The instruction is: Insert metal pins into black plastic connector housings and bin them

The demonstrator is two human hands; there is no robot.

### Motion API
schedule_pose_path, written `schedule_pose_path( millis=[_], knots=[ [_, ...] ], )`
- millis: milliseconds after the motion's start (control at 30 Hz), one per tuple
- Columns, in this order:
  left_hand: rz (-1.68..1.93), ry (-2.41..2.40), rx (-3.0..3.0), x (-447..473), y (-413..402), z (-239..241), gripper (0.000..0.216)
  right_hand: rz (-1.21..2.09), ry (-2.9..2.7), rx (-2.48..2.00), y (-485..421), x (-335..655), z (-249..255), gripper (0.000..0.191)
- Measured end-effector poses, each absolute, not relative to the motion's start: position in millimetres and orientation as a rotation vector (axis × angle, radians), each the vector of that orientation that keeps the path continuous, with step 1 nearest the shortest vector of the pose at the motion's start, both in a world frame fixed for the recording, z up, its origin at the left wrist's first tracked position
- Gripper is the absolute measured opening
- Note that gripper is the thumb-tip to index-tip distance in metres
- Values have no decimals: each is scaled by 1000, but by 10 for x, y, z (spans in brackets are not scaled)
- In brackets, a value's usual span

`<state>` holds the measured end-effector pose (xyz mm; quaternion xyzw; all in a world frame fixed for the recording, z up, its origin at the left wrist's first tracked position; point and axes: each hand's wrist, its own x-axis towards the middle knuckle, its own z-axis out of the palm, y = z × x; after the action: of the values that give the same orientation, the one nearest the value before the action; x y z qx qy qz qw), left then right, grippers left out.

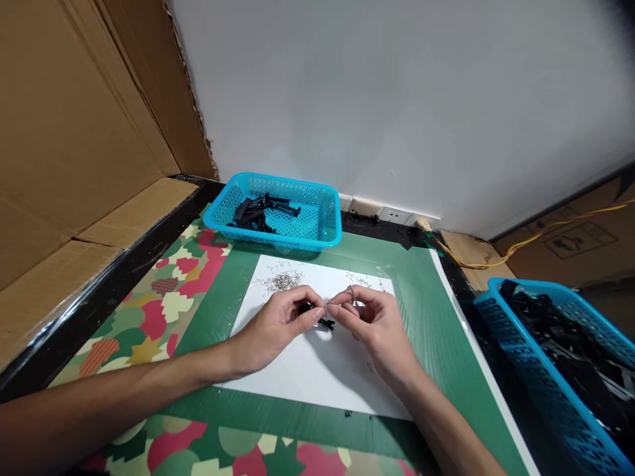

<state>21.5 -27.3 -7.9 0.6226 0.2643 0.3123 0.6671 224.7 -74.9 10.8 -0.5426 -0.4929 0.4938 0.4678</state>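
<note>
Over a white sheet, my left hand is closed on a small black plastic part, mostly hidden by the fingers. A forked black end shows below the left thumb; I cannot tell if it belongs to the same part. My right hand is pinched with its thumb and forefinger close to the left fingertips. A thin metallic piece shows at the right fingers, its kind unclear. Beyond the left hand lies a pile of small metal wire pieces. More wire pieces lie scattered behind the right hand.
A blue basket with black plastic parts stands at the back. Another blue basket, full of black parts, is at the right. Cardboard walls the left side; sockets and yellow wires lie along the wall.
</note>
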Motion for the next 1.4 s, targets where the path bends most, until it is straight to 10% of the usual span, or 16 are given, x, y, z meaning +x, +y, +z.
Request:
schedule_pose_path(
  millis=[1400],
  knots=[
    [646, 453, 1169, 150, -301, -179, 27, 791, -1446, -1227, -876, 2060, 216, 11]
  ],
)
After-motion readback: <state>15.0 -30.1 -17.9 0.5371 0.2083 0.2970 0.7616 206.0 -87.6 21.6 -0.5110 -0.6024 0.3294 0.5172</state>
